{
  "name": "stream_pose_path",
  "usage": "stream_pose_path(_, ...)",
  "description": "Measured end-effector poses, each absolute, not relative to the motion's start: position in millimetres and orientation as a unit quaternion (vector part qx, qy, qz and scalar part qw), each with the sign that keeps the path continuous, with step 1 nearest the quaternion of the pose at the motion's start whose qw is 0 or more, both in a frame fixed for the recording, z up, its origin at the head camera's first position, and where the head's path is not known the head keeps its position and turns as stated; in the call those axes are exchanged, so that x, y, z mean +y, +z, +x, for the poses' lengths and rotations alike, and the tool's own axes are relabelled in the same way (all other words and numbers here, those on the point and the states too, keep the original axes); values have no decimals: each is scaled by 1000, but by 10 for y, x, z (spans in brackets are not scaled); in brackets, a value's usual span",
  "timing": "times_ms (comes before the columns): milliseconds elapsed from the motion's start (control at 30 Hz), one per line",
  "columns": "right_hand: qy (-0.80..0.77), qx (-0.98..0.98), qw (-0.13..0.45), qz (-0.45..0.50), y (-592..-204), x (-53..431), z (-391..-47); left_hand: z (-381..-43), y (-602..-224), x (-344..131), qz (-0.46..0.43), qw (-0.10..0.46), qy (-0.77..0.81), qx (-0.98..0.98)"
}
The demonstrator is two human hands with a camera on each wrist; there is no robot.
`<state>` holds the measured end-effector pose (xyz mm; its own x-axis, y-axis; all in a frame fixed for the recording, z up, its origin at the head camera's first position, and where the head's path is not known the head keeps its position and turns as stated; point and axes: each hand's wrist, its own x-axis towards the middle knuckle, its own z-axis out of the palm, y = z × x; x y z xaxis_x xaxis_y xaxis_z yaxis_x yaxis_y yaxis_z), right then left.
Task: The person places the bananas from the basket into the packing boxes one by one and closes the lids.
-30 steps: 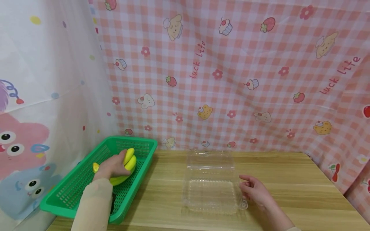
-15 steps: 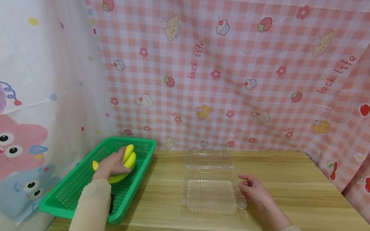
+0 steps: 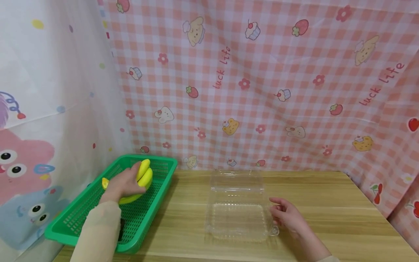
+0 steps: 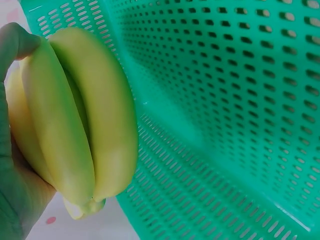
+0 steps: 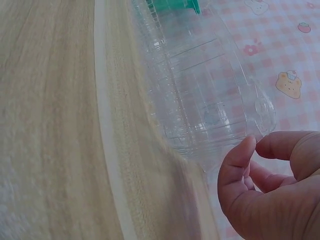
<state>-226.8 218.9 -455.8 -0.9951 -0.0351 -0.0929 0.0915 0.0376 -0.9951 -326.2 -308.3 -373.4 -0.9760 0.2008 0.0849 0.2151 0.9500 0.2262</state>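
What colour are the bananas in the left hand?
Yellow: the bananas show best in the head view; the left wrist view gives them a greenish tint.

A long, loose cream sleeve (image 3: pixel 95 233) is worn on the left; a similar pale cuff (image 3: pixel 330 259) is partly seen on the right.
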Motion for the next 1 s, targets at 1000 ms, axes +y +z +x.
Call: stream_pose_path(1000, -693, 719, 49, 33, -4513, 2158, -2239, -3102, -3443, -2923, -182, 113, -75, -974)
